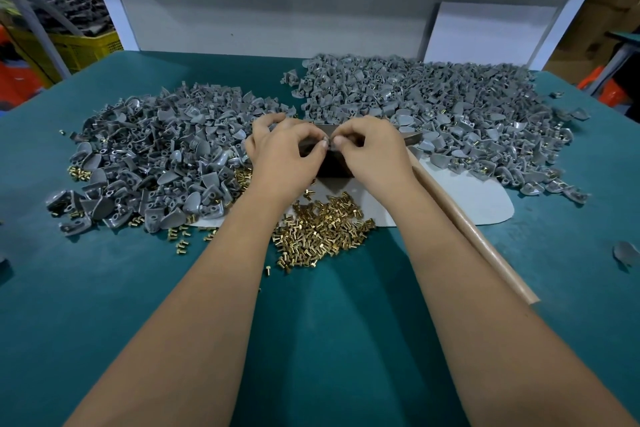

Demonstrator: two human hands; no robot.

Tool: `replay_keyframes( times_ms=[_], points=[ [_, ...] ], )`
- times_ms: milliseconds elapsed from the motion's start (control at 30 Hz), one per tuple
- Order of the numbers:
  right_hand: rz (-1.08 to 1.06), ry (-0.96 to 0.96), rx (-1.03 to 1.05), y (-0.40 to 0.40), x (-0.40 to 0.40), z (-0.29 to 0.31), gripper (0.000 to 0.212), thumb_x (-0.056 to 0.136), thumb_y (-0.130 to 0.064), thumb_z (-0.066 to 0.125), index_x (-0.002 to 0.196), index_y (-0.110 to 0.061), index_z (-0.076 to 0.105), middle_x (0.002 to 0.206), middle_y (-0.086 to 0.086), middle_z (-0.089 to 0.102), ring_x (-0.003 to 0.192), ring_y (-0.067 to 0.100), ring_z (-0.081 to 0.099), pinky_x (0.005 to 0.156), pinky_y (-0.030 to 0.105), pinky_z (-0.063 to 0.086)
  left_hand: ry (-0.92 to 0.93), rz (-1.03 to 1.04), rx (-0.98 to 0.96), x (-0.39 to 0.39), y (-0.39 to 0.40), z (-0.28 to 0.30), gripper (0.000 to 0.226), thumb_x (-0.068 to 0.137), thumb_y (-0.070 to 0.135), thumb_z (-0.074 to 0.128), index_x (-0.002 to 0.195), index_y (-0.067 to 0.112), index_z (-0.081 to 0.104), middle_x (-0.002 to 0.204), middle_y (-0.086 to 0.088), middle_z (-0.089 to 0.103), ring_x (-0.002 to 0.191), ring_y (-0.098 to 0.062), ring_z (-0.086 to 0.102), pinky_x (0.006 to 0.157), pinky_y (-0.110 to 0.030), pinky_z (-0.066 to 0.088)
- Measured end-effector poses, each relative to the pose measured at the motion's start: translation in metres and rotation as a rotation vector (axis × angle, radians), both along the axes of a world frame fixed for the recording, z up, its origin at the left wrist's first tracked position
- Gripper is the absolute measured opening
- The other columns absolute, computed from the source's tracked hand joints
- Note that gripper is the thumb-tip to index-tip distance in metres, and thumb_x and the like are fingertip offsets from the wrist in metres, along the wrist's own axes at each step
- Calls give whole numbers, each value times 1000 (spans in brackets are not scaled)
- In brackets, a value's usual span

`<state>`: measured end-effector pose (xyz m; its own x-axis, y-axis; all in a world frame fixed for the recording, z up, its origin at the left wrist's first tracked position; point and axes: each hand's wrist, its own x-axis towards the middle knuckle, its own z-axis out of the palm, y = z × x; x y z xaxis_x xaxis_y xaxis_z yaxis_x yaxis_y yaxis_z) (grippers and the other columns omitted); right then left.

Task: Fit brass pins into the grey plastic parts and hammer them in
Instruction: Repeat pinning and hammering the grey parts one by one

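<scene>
Two hands met over a dark block [334,163] at the table's [104,288] centre: the left hand [282,154] and right hand [375,152] had fingertips pinched together on a small grey part [325,143], too hidden to describe further. Brass pins [322,229] lay at 6 o'clock of the block, with grey plastic parts heaped at 9 o'clock [162,156] and 2 o'clock [450,107]. A hammer handle [478,236] ran toward 5 o'clock.

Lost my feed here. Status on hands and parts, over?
Left hand and right hand pinching together over dark metal block. Small grey plastic part between fingertips, mostly hidden. Loose brass pins near. Wooden-handled hammer lying unused by right forearm.
</scene>
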<state>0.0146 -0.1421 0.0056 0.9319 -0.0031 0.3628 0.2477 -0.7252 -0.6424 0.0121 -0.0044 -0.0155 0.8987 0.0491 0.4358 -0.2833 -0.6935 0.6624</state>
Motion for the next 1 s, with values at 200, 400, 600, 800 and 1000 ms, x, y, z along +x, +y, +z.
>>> replay_keyframes(
  times_ms=[200, 400, 600, 800, 1000],
  points=[
    [26, 100, 319, -4, -3, 1, 19, 96, -20, 52, 93, -21, 72, 95, -5, 69, 95, 12, 61, 87, 34, 49, 11, -2, 5, 1, 0, 0, 6, 92, 36, 63, 88, 41, 65, 115, 18, 63, 132, -19, 25, 99, -36, 14],
    [-1, 52, 217, -1, -1, -3, 5, 84, -17, 69, 83, -21, 72, 90, -4, 69, 91, 14, 61, 87, 37, 50, 17, -5, 5, 0, -1, 1, 6, 91, 38, 64, 87, 42, 64, 114, 21, 62, 131, -15, 25, 91, -29, 10],
    [-34, 13, 210, 2, -2, -4, 8, 85, -20, 68, 78, -25, 69, 83, -7, 67, 85, 13, 60, 81, 36, 51, 16, -6, 2, 1, -1, 0, 9, 91, 38, 64, 86, 44, 61, 115, 20, 62, 131, -15, 25, 92, -30, 10],
    [-86, 22, 95, 7, 2, -1, 14, 85, -23, 67, 73, -30, 64, 88, -3, 68, 92, 20, 60, 84, 44, 50, 1, 6, 16, 4, -1, -2, 8, 92, 36, 63, 94, 39, 70, 117, 18, 65, 131, -16, 26, 98, -35, 14],
    [-154, 47, 96, 10, 3, 0, 12, 84, -24, 67, 73, -29, 66, 87, -4, 68, 89, 20, 61, 81, 41, 51, 0, 10, -6, 4, 0, -3, 9, 91, 36, 64, 95, 37, 72, 117, 19, 65, 134, -17, 26, 101, -36, 14]
  ],
)
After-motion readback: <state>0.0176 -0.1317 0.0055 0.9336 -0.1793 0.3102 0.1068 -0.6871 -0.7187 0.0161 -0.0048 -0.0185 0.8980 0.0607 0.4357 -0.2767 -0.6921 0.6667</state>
